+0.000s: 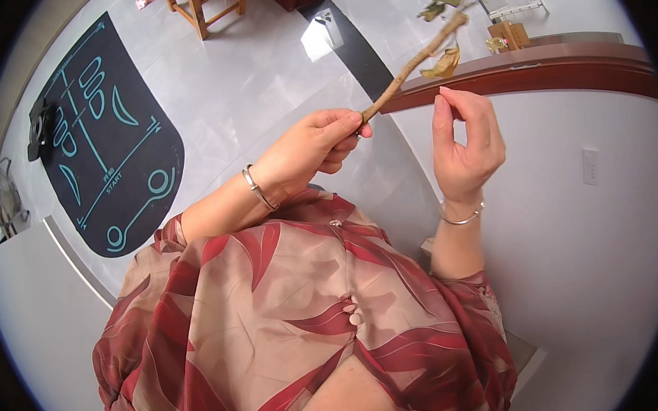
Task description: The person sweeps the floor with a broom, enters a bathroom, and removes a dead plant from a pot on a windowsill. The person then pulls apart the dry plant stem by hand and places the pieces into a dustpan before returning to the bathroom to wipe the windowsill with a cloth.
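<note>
My left hand [314, 144] grips the lower end of a brown woody twig [411, 67] between thumb and fingers. The twig slants up and away to the right. A withered yellow-brown leaf [443, 64] hangs beside its upper part on a thin stalk. Past the far end are shrivelled greenish leaves [442, 3]; whether they join the twig is unclear. Just below the yellow-brown leaf, my right hand [467, 143] is raised with thumb and forefinger tips pinched together. Nothing shows between those tips, and a small gap seems to part them from the leaf.
A dark mat [134, 155] with turquoise markings and writing lies on the grey floor at left. Beyond it stands a wooden stool [198, 4]. A red-brown ledge [569, 72] tops the white wall [543, 192] at right, with small wooden blocks [513, 36] behind. A fan [1, 197] is far left.
</note>
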{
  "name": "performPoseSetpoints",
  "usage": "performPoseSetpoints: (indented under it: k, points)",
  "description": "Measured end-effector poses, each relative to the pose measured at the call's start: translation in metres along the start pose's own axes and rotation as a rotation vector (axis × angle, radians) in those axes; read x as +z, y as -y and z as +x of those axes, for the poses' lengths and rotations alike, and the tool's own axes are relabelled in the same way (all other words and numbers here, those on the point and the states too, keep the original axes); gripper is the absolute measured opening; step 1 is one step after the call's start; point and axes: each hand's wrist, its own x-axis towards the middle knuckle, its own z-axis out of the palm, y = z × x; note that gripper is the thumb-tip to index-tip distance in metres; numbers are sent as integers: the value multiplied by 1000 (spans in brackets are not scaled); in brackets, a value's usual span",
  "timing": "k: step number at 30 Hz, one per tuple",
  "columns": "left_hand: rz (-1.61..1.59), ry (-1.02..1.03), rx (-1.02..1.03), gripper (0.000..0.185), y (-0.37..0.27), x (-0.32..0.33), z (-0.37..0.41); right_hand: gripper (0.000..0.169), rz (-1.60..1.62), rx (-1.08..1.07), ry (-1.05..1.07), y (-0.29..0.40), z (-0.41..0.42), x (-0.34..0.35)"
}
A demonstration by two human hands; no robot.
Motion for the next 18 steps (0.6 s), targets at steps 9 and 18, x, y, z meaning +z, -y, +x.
performPoseSetpoints:
  k: [9, 18]
  points:
    - [373, 13, 73, 31, -8, 7, -10, 34, -301, -485, 654, -14, 58, -34]
    - [706, 94, 248, 35, -3, -11, -8, 27, -386, -619, 849, -34, 78, -56]
